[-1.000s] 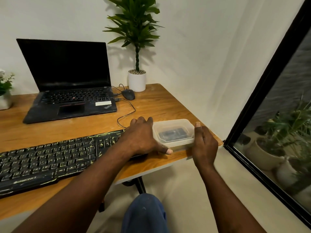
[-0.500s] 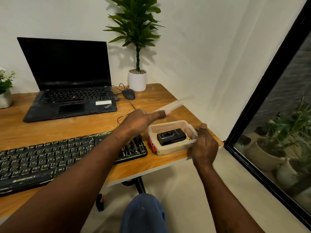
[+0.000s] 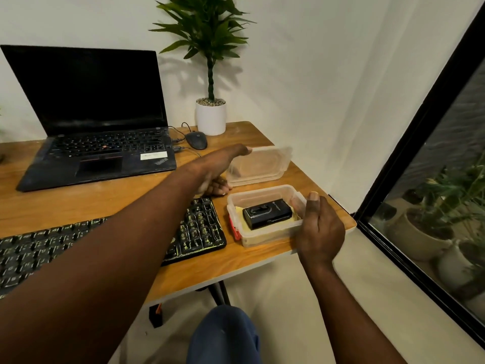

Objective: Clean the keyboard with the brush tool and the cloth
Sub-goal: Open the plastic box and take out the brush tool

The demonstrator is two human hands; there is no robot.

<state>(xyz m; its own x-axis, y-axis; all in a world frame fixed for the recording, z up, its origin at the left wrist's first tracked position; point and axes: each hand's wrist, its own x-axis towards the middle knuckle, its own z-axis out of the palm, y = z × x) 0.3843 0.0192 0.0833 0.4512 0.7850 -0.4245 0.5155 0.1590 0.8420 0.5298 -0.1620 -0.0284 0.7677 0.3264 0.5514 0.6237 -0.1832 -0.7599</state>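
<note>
Head: keyboard [image 3: 199,227] left of hands [image 3: 214,174].

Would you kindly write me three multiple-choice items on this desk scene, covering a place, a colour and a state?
1. Where is the clear lid?
A. On the laptop keyboard
B. Beyond the container, in the left hand
C. On the floor

2. What colour is the plant pot?
A. Red
B. Blue
C. White

3. What state is the container in?
A. Open, with a black case inside
B. Closed by its lid
C. Tipped on its side

Answers:
1 B, the left hand grips the lid farther along the desk than the container.
2 C, the plant pot is plain white.
3 A, the container's rim is bare and the right hand holds its side.
</note>
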